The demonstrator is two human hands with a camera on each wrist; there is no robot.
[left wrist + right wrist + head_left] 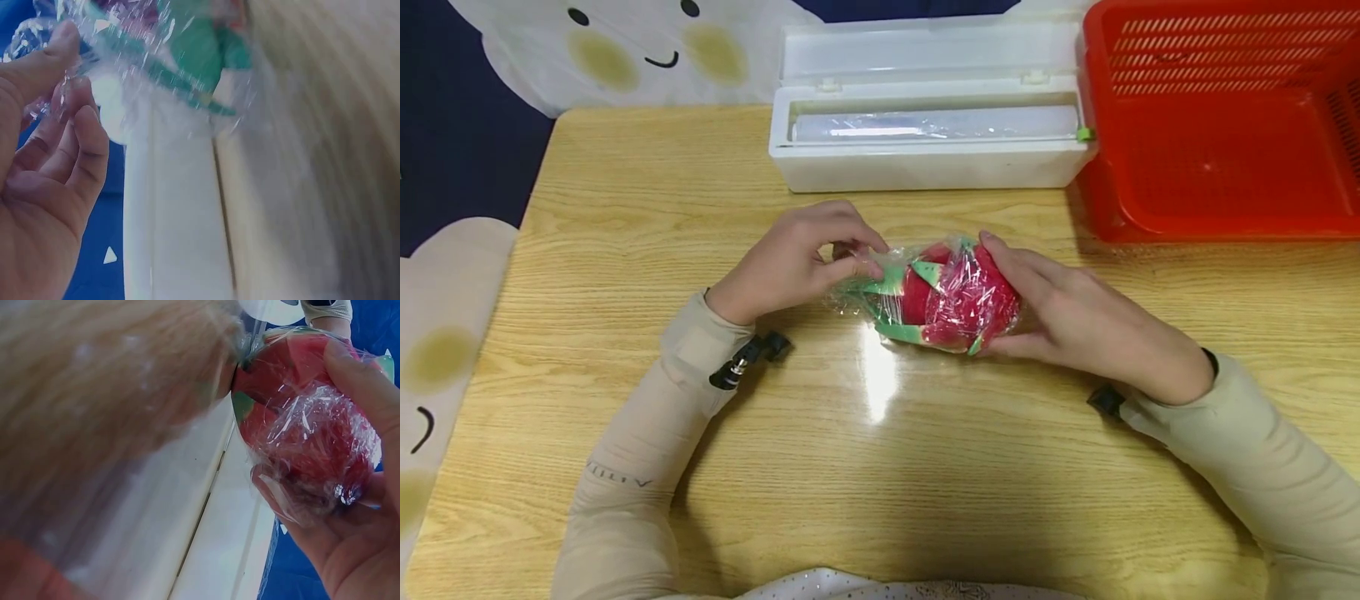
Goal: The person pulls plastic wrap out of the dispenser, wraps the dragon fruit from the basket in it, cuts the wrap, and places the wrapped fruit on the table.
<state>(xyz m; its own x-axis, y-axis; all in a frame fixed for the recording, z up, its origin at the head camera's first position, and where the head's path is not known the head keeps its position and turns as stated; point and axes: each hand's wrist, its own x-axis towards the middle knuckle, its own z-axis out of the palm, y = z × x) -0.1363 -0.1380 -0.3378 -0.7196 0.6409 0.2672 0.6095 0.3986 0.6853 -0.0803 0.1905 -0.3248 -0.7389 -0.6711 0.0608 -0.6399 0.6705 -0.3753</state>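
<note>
A red dragon fruit [973, 296] with green scales, wrapped in clear cling film [144, 69], is held over the middle of the wooden table. My right hand [1067, 312] grips its rounded red end, thumb on one side and fingers on the other, as the right wrist view shows. At the green-tipped end, my left hand [808, 262] pinches the loose film between thumb and fingers. In the right wrist view the film is bunched and crinkled over the end of the fruit [312, 425].
Behind the hands stands a white cling film box [932, 167], lid raised, with a film roll [936, 125] inside. A red plastic basket [1217, 229] is at the back right, beside the box. The wooden table [865, 492] extends under both forearms.
</note>
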